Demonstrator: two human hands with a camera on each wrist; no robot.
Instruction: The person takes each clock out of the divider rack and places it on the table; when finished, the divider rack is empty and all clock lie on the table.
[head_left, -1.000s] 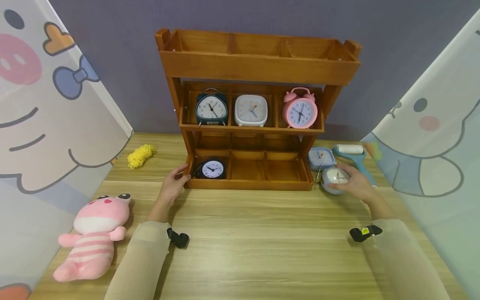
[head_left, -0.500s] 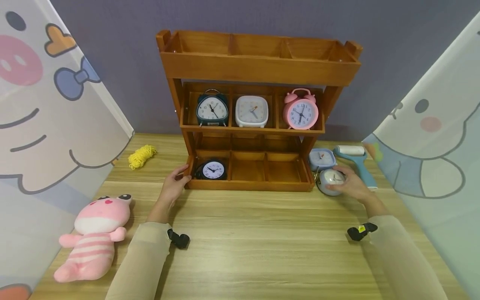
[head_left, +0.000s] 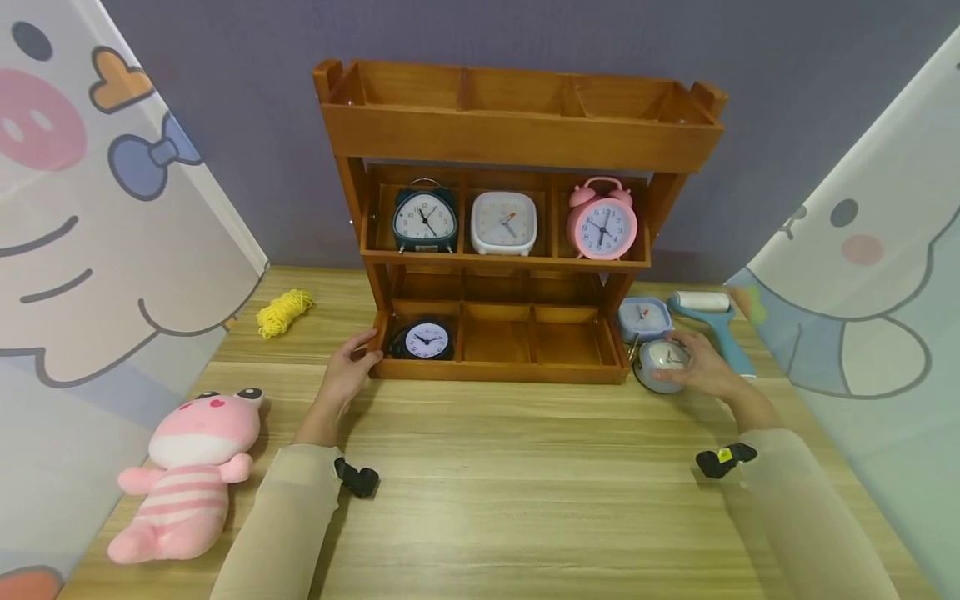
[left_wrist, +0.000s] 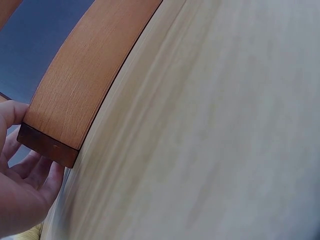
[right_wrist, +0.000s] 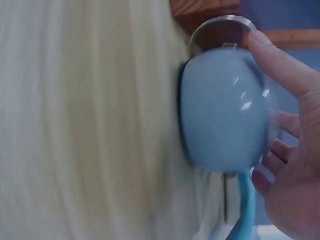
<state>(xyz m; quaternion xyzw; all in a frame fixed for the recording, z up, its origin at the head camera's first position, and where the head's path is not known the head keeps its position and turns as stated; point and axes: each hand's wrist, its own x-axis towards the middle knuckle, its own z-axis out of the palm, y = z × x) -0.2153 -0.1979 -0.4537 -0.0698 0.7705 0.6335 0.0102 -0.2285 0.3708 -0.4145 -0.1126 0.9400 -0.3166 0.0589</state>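
My left hand (head_left: 347,372) grips the lower left end of a brown wooden shelf (head_left: 495,371); in the left wrist view its thumb and fingers (left_wrist: 50,185) lie either side of the corner. At the shelf's right end, my right hand (head_left: 705,365) holds a round grey-blue alarm clock (head_left: 662,377). In the right wrist view, the thumb lies along one side of this clock (right_wrist: 225,110), with fingers on the other, partly hidden. Its wire handle points toward the shelf. Just behind it lies a blue square clock (head_left: 645,318), close to the shelf.
The middle tier holds a dark green clock (head_left: 424,218), a white clock (head_left: 503,223) and a pink clock (head_left: 602,225). A black clock (head_left: 426,340) sits in the bottom left compartment. Around are a lint roller (head_left: 716,321), yellow string (head_left: 285,312) and a pink plush frog (head_left: 191,475).
My right hand and the grey-blue clock have shifted slightly left, nearer the shelf, during the first half second. Since then they have barely moved. My left hand stays in place.
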